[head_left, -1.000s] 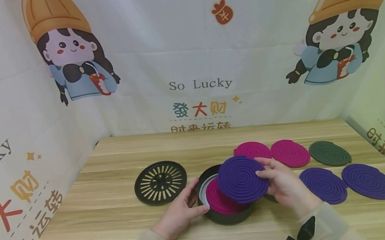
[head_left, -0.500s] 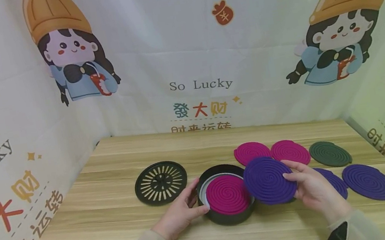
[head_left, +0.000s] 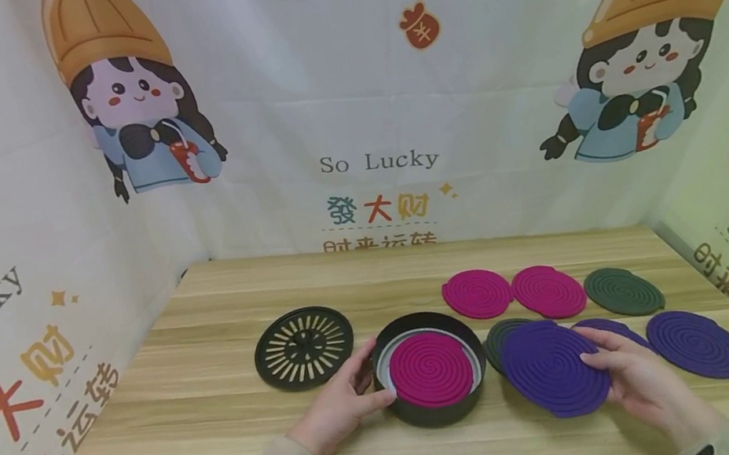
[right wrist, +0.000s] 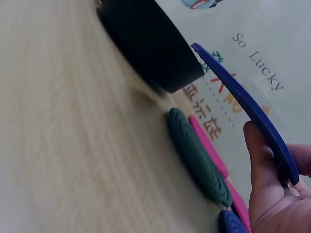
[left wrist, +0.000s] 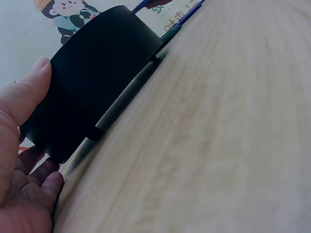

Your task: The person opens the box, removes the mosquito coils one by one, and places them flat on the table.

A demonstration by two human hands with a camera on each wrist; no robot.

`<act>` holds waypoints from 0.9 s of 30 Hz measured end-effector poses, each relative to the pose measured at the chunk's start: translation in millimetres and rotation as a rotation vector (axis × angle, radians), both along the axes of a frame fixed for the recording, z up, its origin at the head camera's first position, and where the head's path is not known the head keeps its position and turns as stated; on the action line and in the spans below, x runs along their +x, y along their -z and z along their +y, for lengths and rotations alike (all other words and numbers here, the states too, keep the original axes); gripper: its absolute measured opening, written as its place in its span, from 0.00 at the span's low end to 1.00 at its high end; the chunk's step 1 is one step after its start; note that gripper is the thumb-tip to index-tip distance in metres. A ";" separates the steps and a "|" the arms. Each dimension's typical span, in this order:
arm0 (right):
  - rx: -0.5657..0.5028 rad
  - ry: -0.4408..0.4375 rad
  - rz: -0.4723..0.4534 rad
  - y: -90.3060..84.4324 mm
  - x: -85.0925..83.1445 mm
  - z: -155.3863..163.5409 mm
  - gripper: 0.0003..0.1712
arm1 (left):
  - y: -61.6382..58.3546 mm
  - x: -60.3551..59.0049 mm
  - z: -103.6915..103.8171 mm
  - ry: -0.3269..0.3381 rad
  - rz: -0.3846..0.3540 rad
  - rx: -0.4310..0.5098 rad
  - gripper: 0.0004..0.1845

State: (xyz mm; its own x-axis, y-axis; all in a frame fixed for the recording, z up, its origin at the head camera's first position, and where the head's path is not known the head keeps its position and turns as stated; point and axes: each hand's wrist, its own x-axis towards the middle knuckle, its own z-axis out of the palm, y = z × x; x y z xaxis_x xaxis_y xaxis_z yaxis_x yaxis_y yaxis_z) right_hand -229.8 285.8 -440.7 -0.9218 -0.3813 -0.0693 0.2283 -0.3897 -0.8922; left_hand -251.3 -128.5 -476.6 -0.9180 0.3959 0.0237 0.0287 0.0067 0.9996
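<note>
The purple coil is held flat in the right hand, right of the black holder, which the left hand grips.

The left hand is lying low near the middle, thumb and fingers curving in a loose cup. The right hand is reaching in from the near right, palm up, fingers pinching.

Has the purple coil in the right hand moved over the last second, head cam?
Yes. The purple coil, held by the right hand, has gone right and down, off the black holder and over the dark green coil beside it.
</note>
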 end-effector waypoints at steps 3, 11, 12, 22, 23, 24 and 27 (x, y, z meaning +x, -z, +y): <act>-0.003 -0.044 -0.024 5.3 4.6 8.7 0.25 | 1.4 -0.7 0.2 0.011 -0.006 0.016 0.49; -0.012 -0.148 -0.088 17.0 14.7 23.5 0.25 | 3.3 -1.6 0.5 0.012 0.004 0.025 0.50; -0.002 -0.155 -0.096 17.8 15.6 24.7 0.25 | 3.1 -1.7 0.4 0.010 0.004 0.024 0.49; 0.081 -0.192 -0.127 19.3 21.6 31.7 0.24 | -0.4 -0.7 0.6 0.002 0.006 0.010 0.48; 0.091 -0.193 -0.128 18.9 21.8 31.7 0.23 | -0.7 -0.4 0.8 0.000 0.006 0.008 0.48; 0.103 -0.192 -0.130 18.4 21.8 31.6 0.23 | -0.9 -0.1 0.9 0.000 0.005 0.007 0.48; 0.146 -0.182 -0.137 17.1 21.7 31.5 0.21 | -1.1 0.6 1.2 -0.002 0.001 0.008 0.48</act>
